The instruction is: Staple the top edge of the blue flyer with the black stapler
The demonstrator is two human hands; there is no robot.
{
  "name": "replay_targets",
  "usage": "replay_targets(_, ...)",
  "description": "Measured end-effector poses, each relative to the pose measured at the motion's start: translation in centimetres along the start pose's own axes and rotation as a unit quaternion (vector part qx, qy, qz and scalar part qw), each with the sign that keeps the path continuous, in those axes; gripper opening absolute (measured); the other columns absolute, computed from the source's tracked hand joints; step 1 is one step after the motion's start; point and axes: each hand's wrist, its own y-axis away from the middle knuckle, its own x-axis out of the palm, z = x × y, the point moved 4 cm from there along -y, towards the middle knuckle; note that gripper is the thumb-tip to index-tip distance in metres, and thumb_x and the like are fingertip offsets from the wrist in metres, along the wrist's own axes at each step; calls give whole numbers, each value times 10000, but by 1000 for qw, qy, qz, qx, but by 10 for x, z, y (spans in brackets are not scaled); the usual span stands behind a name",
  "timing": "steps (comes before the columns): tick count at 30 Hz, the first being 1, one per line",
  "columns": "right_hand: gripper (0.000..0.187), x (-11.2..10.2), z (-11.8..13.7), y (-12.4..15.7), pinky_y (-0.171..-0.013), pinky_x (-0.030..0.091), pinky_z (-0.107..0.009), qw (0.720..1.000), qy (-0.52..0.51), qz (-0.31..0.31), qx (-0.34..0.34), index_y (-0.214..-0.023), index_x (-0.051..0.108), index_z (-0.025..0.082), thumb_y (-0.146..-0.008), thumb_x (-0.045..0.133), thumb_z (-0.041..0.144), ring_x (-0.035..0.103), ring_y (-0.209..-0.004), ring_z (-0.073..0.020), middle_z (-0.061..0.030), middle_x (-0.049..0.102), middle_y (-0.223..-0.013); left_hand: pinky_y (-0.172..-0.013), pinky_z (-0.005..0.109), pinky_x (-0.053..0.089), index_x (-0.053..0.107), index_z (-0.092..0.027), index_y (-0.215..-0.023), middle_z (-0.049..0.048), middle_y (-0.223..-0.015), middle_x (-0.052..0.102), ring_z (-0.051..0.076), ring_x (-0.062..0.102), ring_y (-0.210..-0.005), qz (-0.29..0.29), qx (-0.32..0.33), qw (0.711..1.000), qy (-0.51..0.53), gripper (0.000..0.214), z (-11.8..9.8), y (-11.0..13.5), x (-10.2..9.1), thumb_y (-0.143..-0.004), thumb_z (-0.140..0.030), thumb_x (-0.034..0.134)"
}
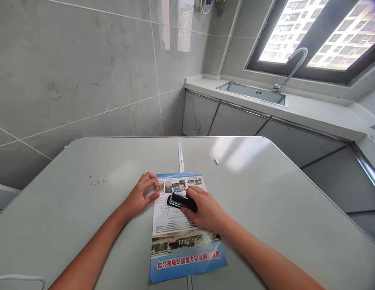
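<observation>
A printed leaflet point(175, 221) with blue bands, small photos and red characters lies flat on the table, its print upside down to me. My right hand point(204, 207) grips a black stapler point(178, 200), which lies over the leaflet's upper middle with its front end pointing left. At the leaflet's upper left edge is my left hand point(141, 191), fingers curved and thumb apart from them, the tips touching the paper's border. Whether the stapler's jaws are around any paper cannot be seen.
The pale folding table point(266, 217) has a centre seam. A small white piece point(216, 161) lies beyond the leaflet, and dark marks point(96, 180) show at left. A white cable point(21, 277) is near the lower left. Behind stand a sink point(250, 92) and faucet point(293, 68).
</observation>
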Motion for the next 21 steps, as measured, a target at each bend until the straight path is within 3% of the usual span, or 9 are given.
replay_targets(4, 168, -6, -7, 3, -773, 455, -319, 1000, -3, 21, 17, -911, 525, 227, -844, 679, 238, 605, -908, -229, -56, 638, -970, -764, 340, 475, 402, -211, -708, 47, -878, 480, 201, 452, -822, 51, -37, 990, 127, 653, 11, 1, -7, -947, -815, 332)
replay_targets(8, 145, -17, -17, 16, -783, 467, -327, 999, -5, 24, 29, -919, 538, 228, -849, 665, 217, 605, -906, -228, -52, 631, -972, -620, 323, 333, 229, -213, -652, -5, -708, 298, 163, 277, -662, 68, -58, 970, 226, 658, 20, 5, -8, -968, -767, 387)
replay_targets(13, 112, -38, -38, 43, -743, 459, -322, 998, -10, 31, 45, -892, 526, 230, -870, 634, 210, 590, -865, -214, -42, 626, -960, -574, 319, 204, 169, -204, -628, -28, -658, 188, 139, 183, -620, 114, -46, 953, 276, 652, 24, 7, -2, -996, -614, 516)
replay_targets(18, 97, -50, -60, 62, -774, 471, -347, 997, -5, 39, 66, -935, 565, 217, -897, 639, 269, 599, -891, -231, -64, 643, -985, -558, 312, 147, 151, -205, -634, -42, -623, 153, 118, 148, -591, 135, -50, 933, 328, 636, 30, 8, 0, -1004, -548, 539)
replay_targets(21, 221, -60, -69, 68, -809, 488, -366, 996, -17, 45, 75, -1036, 613, 217, -895, 690, 368, 614, -940, -252, -86, 669, -1066, -561, 312, 132, 155, -206, -636, -42, -628, 156, 112, 136, -582, 138, -62, 926, 347, 623, 33, 9, 0, -1004, -512, 554)
